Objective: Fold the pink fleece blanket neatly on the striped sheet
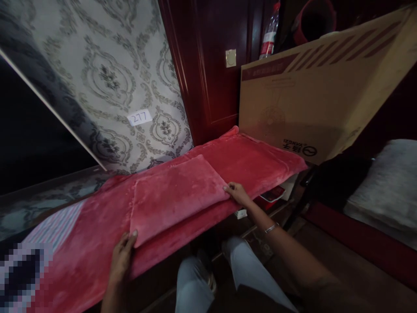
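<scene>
A folded pink plush cloth [176, 195] lies flat as a rectangle on a larger red plush cover [254, 161]. My right hand [237, 193] pinches its near right corner between thumb and fingers. At the near left corner, my left hand [123, 254] has its thumb on the edge, with the fingers closed beside it. The cloth's near edge runs between the two hands, and its fold shows there. What lies under the fingertips of my left hand is partly hidden.
Behind the cover stand a patterned wall [107, 78] and a dark red door panel [218, 87]. A large cardboard box [312, 91] is at the back right, a plastic bottle [269, 37] behind its top edge. A striped cloth [58, 224] lies left; a grey fluffy pile [387, 187] sits right.
</scene>
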Action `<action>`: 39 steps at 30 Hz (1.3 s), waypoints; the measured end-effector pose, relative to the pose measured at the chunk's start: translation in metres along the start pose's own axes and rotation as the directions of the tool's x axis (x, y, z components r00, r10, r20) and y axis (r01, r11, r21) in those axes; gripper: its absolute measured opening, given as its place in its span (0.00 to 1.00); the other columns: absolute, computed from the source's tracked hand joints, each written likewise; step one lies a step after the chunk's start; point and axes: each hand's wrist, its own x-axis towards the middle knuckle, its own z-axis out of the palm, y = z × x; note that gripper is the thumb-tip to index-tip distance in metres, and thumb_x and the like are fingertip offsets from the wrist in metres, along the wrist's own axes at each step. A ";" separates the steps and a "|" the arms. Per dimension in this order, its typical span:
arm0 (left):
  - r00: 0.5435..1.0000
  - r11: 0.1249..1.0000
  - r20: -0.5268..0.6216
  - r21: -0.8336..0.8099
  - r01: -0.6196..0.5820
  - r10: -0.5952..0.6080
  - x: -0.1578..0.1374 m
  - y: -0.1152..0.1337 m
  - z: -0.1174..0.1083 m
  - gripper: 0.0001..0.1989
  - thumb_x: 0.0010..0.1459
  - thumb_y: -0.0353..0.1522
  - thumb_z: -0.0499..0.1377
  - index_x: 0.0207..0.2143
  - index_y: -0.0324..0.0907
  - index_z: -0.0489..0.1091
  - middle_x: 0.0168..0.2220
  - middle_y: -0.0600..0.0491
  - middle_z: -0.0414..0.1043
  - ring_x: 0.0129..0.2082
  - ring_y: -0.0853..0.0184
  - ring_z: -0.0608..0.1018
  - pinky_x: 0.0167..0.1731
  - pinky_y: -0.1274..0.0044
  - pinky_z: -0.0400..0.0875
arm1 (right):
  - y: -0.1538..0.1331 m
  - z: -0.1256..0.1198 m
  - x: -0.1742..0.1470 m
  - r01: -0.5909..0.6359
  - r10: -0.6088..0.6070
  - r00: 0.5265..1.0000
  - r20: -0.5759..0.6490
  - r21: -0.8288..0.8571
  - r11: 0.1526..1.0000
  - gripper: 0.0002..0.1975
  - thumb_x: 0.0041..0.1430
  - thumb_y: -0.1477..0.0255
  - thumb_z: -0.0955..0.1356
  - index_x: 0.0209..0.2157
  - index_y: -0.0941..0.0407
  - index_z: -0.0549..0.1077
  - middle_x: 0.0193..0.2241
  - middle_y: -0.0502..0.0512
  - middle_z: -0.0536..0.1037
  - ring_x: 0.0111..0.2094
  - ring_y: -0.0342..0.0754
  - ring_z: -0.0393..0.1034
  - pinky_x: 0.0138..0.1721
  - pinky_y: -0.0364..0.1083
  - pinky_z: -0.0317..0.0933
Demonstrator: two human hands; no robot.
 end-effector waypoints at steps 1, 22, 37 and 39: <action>1.000 1.000 0.009 0.007 0.008 -0.008 0.000 0.000 0.000 0.29 0.39 0.56 0.66 0.31 0.40 0.75 0.32 0.52 0.76 0.38 0.58 0.76 0.41 0.68 0.71 | 0.000 -0.001 -0.001 -0.015 0.015 1.000 0.023 0.000 1.000 0.19 0.45 0.52 0.68 0.21 0.52 0.64 0.14 0.44 0.62 0.19 0.43 0.56 0.21 0.42 0.52; 0.992 0.991 -0.051 -0.074 0.114 -0.118 -0.016 0.033 0.012 0.28 0.46 0.53 0.65 0.40 0.42 0.76 0.51 0.43 0.75 0.57 0.52 0.71 0.58 0.64 0.63 | -0.028 0.003 -0.005 -0.146 0.152 0.982 0.113 -0.054 0.988 0.22 0.50 0.51 0.70 0.39 0.53 0.70 0.35 0.56 0.76 0.31 0.49 0.69 0.22 0.43 0.60; 0.984 0.980 0.032 -0.085 0.178 -0.176 -0.013 0.045 0.008 0.28 0.30 0.56 0.68 0.24 0.42 0.72 0.23 0.53 0.72 0.27 0.60 0.73 0.28 0.70 0.68 | -0.013 0.007 -0.007 -0.210 0.185 0.968 0.169 0.143 0.967 0.19 0.44 0.55 0.71 0.32 0.54 0.69 0.23 0.50 0.72 0.23 0.46 0.65 0.19 0.43 0.60; 0.984 0.980 0.042 -0.093 0.174 -0.170 -0.011 0.044 0.007 0.29 0.29 0.56 0.68 0.25 0.42 0.72 0.23 0.54 0.72 0.26 0.62 0.72 0.27 0.71 0.68 | -0.014 0.006 -0.005 -0.205 0.193 0.974 0.121 0.093 0.974 0.19 0.47 0.55 0.71 0.36 0.54 0.71 0.29 0.53 0.76 0.27 0.48 0.69 0.23 0.44 0.63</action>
